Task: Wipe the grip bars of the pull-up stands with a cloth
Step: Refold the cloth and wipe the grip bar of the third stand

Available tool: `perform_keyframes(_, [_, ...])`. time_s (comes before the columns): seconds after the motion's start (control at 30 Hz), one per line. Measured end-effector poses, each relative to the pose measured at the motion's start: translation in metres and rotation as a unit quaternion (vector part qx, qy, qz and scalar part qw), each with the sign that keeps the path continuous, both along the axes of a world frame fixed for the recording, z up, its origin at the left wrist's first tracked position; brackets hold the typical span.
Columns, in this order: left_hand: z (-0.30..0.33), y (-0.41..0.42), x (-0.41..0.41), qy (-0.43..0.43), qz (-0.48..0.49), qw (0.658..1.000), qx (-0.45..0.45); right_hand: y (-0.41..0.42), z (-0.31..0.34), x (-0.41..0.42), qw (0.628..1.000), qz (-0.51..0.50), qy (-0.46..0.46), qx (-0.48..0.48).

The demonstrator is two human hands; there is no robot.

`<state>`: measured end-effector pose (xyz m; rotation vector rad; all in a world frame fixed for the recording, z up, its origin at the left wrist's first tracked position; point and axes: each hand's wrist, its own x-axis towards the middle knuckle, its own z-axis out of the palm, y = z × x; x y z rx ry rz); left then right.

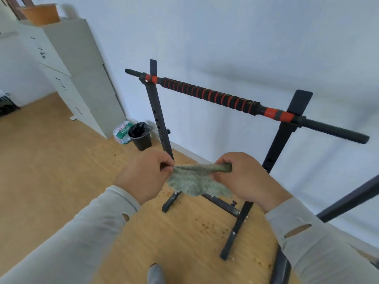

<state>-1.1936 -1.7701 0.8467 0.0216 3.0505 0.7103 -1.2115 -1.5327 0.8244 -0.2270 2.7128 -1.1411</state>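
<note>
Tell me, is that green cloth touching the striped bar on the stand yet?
Apart. The head view shows the cloth stretched between the left hand and right hand, well below the grip bar, with wall and floor visible between them.

**A pale room with a wooden floor**

A plain white wall fills most of the background, evenly lit, with soft shadows falling across it. The floor is light wood-toned, scattered with small dark specks toward the lower right. Along the left stands a tall white cabinet with small dark handles on its drawers, and an orange-brown basket sits on top. Near the cabinet's foot, against the wall, a black bin lined with a dark bag stands just beside a white and green plastic bag.
</note>
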Motion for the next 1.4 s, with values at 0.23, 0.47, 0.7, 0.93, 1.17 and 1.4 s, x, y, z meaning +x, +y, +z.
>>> perform_keyframes(0.23, [0.012,-0.021,-0.073,-0.043,-0.08,0.99,0.111,0.008,0.018,-0.035,0.997,-0.07,-0.03,-0.001])
perform_keyframes(0.47, [0.017,-0.051,-0.14,-0.021,-0.148,0.982,0.111,-0.018,0.028,-0.076,0.977,-0.209,-0.008,-0.051])
perform_keyframes(0.7, [0.014,-0.061,-0.188,-0.074,-0.122,0.945,0.295,-0.077,0.019,-0.103,0.941,-0.323,0.041,-0.092])
perform_keyframes(0.93, [0.013,-0.044,-0.182,-0.089,-0.229,0.875,0.417,-0.144,0.026,-0.101,0.947,-0.293,0.116,-0.058])
perform_keyframes(1.17, [0.015,-0.057,-0.199,-0.151,-0.303,0.827,0.448,-0.13,0.025,-0.095,0.86,-0.361,0.032,-0.359])
perform_keyframes(1.4, [0.001,-0.028,-0.226,-0.265,-0.278,0.823,0.418,-0.106,0.025,-0.099,0.759,-0.355,-0.027,-0.545])
